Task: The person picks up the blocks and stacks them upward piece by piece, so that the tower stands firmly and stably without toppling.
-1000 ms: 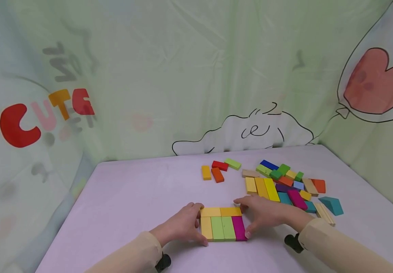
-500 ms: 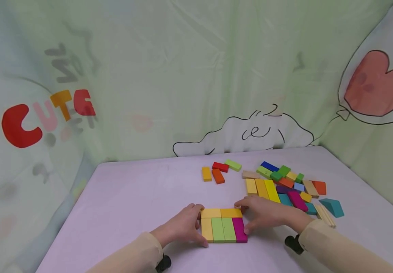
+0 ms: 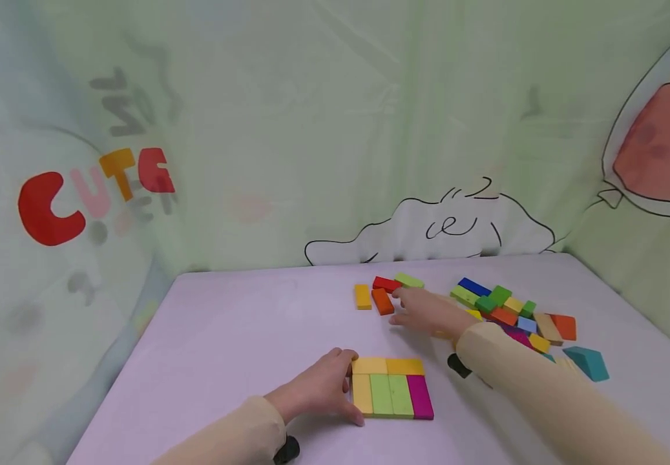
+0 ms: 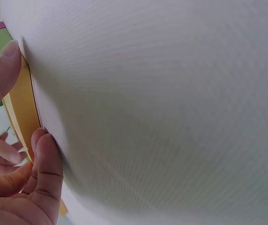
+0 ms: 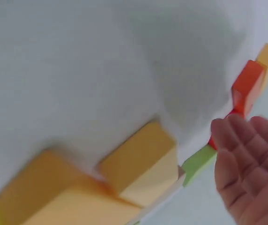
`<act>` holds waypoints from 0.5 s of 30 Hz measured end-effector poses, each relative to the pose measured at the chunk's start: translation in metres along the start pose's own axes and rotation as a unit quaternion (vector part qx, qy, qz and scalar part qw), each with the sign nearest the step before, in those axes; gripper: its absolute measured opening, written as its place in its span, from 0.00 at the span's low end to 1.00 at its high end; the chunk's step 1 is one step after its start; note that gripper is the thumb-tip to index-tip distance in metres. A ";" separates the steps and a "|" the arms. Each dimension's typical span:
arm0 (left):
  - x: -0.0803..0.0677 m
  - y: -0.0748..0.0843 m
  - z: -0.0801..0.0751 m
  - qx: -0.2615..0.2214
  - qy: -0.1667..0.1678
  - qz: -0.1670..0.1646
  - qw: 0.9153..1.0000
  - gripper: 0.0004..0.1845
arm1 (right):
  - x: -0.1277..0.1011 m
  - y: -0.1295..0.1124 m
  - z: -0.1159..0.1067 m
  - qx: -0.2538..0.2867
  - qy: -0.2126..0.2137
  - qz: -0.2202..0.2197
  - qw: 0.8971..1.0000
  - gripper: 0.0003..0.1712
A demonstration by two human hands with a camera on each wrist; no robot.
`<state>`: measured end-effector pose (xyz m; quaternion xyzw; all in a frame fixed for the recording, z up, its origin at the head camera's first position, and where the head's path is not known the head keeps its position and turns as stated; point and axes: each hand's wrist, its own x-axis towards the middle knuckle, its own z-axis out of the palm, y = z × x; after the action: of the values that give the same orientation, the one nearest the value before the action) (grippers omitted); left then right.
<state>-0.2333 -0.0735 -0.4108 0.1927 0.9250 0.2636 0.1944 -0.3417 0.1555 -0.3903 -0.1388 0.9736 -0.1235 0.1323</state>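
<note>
A flat rectangle of wooden blocks lies on the table before me: two yellow-orange blocks (image 3: pixel 406 367) along the back, then a light yellow block (image 3: pixel 362 394), two lime green blocks (image 3: pixel 401 395) and a magenta block (image 3: pixel 420 396). My left hand (image 3: pixel 324 385) rests against the rectangle's left side, thumb at the front corner and fingers at the back corner. In the left wrist view its fingers (image 4: pixel 48 173) touch the yellow side. My right hand (image 3: pixel 430 311), fingers extended and holding nothing, hovers just right of an orange block (image 3: pixel 382 301) and a red block (image 3: pixel 386 284).
A yellow block (image 3: pixel 362 297) and a lime green block (image 3: pixel 409 280) lie near the orange one. At the right is a pile of loose blocks, among them a blue block (image 3: pixel 475 287) and a teal wedge (image 3: pixel 586 363); my right forearm hides part of it. A curtain hangs behind the table.
My right hand has left the rectangle's right side and moved back toward the orange and red blocks. My left hand stays at the left side. The head view has turned slightly right-to-left.
</note>
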 end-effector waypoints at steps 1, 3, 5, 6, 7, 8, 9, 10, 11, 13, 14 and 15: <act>0.000 0.001 0.000 -0.002 0.000 -0.001 1.000 0.50 | 0.006 -0.001 0.000 -0.002 0.002 0.012 1.000 0.33; 0.000 0.002 0.001 -0.004 -0.001 -0.002 1.000 0.50 | 0.016 -0.003 0.001 -0.005 0.004 0.029 1.000 0.28; 0.000 0.002 0.002 -0.003 -0.001 -0.002 1.000 0.51 | 0.023 -0.004 0.002 -0.016 0.005 0.043 0.999 0.24; 0.001 0.002 0.002 -0.003 0.000 -0.002 1.000 0.51 | 0.026 -0.005 0.003 -0.018 0.004 0.052 0.998 0.23; 0.001 0.002 0.002 -0.003 0.000 -0.002 1.000 0.51 | 0.028 -0.006 0.003 -0.020 0.003 0.059 0.998 0.23; 0.001 0.002 0.002 -0.001 0.000 -0.001 1.000 0.51 | 0.030 -0.007 0.004 -0.021 0.003 0.060 0.998 0.22; 0.001 0.002 0.002 -0.001 0.001 -0.001 1.000 0.51 | 0.031 -0.007 0.004 -0.023 0.003 0.062 0.998 0.22; 0.001 0.002 0.002 0.000 0.001 0.000 1.000 0.51 | 0.031 -0.008 0.004 -0.023 0.002 0.064 0.998 0.21; 0.001 0.001 0.002 0.000 0.001 -0.001 1.000 0.51 | 0.031 -0.008 0.003 -0.021 0.001 0.067 0.998 0.21; 0.002 0.001 0.002 -0.001 0.002 -0.002 1.000 0.51 | 0.029 -0.008 0.003 -0.015 -0.003 0.069 0.998 0.20; 0.002 0.000 0.002 -0.001 0.002 -0.003 1.000 0.51 | 0.028 -0.007 0.002 -0.011 -0.006 0.069 0.998 0.20; 0.002 0.000 0.002 -0.001 0.002 -0.004 1.000 0.51 | 0.026 -0.006 0.001 -0.008 -0.009 0.070 0.997 0.19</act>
<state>-0.2343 -0.0719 -0.4127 0.1882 0.9257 0.2644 0.1944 -0.3640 0.1423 -0.3959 -0.0728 0.9806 -0.1047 0.1486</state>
